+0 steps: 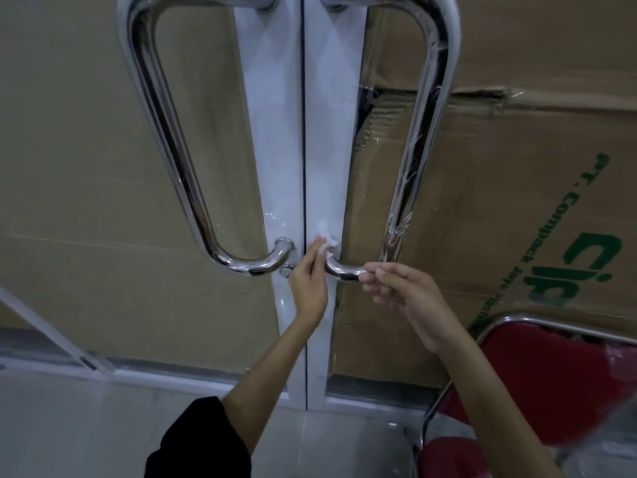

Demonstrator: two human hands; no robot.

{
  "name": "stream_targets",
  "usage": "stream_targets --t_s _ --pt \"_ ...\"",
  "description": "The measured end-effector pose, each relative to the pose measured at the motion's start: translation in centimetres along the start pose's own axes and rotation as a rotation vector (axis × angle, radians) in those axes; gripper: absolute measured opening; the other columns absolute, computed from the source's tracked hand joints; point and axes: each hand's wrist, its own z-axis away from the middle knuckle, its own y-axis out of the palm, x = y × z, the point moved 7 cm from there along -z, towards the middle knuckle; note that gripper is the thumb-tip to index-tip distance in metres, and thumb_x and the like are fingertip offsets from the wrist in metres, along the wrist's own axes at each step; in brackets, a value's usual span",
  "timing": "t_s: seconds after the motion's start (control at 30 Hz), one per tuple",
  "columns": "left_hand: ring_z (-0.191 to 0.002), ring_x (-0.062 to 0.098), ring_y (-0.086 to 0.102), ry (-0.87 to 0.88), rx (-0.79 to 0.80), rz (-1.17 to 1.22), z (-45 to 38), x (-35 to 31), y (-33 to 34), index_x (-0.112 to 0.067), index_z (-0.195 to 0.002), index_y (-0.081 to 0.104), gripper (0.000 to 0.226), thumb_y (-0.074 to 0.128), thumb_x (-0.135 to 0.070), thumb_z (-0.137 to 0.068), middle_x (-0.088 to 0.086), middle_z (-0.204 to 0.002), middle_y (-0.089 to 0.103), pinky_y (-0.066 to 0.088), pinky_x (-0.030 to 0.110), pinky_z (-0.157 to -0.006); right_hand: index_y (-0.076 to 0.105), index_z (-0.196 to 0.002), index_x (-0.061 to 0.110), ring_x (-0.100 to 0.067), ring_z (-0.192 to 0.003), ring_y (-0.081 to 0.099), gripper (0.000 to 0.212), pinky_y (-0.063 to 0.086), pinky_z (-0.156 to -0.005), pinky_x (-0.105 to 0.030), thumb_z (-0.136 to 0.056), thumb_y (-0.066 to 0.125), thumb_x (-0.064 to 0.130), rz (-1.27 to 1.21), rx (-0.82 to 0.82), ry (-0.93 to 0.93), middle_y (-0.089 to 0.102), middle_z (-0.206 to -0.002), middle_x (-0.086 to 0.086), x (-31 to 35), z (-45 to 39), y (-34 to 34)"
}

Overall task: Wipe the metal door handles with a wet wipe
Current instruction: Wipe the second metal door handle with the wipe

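From the head view we count two polished metal door handles, the left handle [165, 132] and the right handle [418, 139], both curved chrome tubes on a white-framed double door. Our left hand [310, 288] pinches one crumpled white wet wipe [325, 241] against the right handle's lower bend near the door seam. Our right hand [410, 298] hovers beside that bend, fingers loosely curled, holding nothing. Brown cardboard [517, 208] behind the glass reads "Compack" in green. One red chair [551, 391] stands near right.
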Motion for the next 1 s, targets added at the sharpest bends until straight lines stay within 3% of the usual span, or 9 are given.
stream_targets --t_s 0.13,0.23,0.3,0.43,0.53,0.6,0.77,0.9,1.0 --pt "-0.116 0.011 0.057 -0.403 -0.222 0.326 2.8 2.5 0.9 -0.017 -0.131 0.055 0.035 0.049 -0.027 -0.098 -0.001 -0.129 0.061 0.047 0.027 -0.099 0.069 -0.101 0.015 -0.013 -0.089 0.067 0.019 0.05 -0.083 -0.03 -0.095 0.052 0.011 -0.012 0.026 0.005 0.075 -0.094 -0.001 0.0 0.1 0.8" --pt "-0.085 0.011 0.062 -0.718 -0.092 0.657 3.4 3.6 2.3 -0.01 -0.108 0.059 0.028 0.037 -0.025 -0.102 0.002 -0.097 0.066 0.053 0.02 -0.067 0.069 -0.103 0.012 -0.014 -0.089 0.067 0.019 0.05 -0.082 -0.03 -0.094 0.053 0.011 -0.011 0.026 0.004 0.075 -0.095 -0.004 0.1 0.1 0.8" --pt "-0.083 0.017 0.06 -0.936 -0.069 0.875 2.0 4.3 2.7 -0.006 -0.1 0.058 0.033 0.036 -0.03 -0.102 0.008 -0.097 0.062 0.056 0.028 -0.065 0.068 -0.106 0.009 -0.015 -0.089 0.068 0.02 0.05 -0.082 -0.03 -0.094 0.053 0.012 -0.01 0.019 0.003 0.075 -0.096 -0.004 0.3 0.0 0.5" --pt "-0.078 0.019 0.065 -1.01 -0.043 0.964 1.7 4.9 3.1 -0.003 -0.098 0.063 0.037 0.039 -0.031 -0.099 0.011 -0.087 0.069 0.057 0.025 -0.061 0.069 -0.105 0.011 -0.014 -0.089 0.068 0.019 0.051 -0.081 -0.029 -0.094 0.053 0.012 -0.011 0.007 0.003 0.075 -0.097 -0.004 0.3 0.3 -0.2" --pt "-0.081 0.015 0.065 -0.954 -0.022 1.01 4.0 4.9 3.3 -0.004 -0.1 0.063 0.03 0.045 -0.028 -0.098 0.008 -0.088 0.07 0.057 0.024 -0.069 0.07 -0.103 0.012 -0.016 -0.09 0.067 0.019 0.05 -0.081 -0.029 -0.094 0.053 0.011 -0.009 -0.023 0.012 0.075 -0.097 -0.005 -0.2 0.7 -1.4" --pt "-0.087 0.014 0.064 -0.837 -0.116 0.982 4.5 4.4 3.0 -0.004 -0.105 0.062 0.024 0.048 -0.022 -0.097 0.007 -0.093 0.07 0.057 0.024 -0.073 0.07 -0.102 0.013 -0.018 -0.092 0.067 0.019 0.05 -0.081 -0.03 -0.094 0.053 0.012 -0.014 -0.049 0.019 0.075 -0.097 -0.006 -0.5 0.9 -2.3" --pt "-0.121 0.007 0.054 -0.255 -0.418 0.31 3.5 1.3 1.0 -0.012 -0.127 0.058 0.033 0.052 -0.021 -0.096 -0.002 -0.129 0.06 0.044 0.021 -0.101 0.07 -0.1 0.013 -0.017 -0.089 0.067 0.018 0.05 -0.081 -0.03 -0.094 0.053 0.012 -0.035 -0.094 0.032 0.075 -0.094 -0.005 -0.6 1.1 -3.7" --pt "-0.138 0.008 0.034 0.156 -0.18 0.012 4.4 0.5 1.9 -0.011 -0.119 0.065 0.027 0.051 -0.01 -0.096 0.0 -0.137 0.052 0.037 0.015 -0.105 0.069 -0.104 0.011 -0.015 -0.088 0.067 0.02 0.05 -0.08 -0.029 -0.094 0.052 0.012 -0.033 -0.096 0.028 0.075 -0.096 -0.005 -0.5 1.0 -4.0" --pt "-0.143 0.009 0.025 0.389 0.038 -0.257 5.9 0.8 3.1 -0.016 -0.124 0.062 0.034 0.055 -0.003 -0.093 -0.004 -0.14 0.05 0.03 0.03 -0.114 0.069 -0.104 0.012 -0.016 -0.091 0.068 0.019 0.05 -0.083 -0.03 -0.095 0.052 0.013 -0.025 -0.102 0.046 0.074 -0.098 -0.006 -0.8 1.2 -4.4"
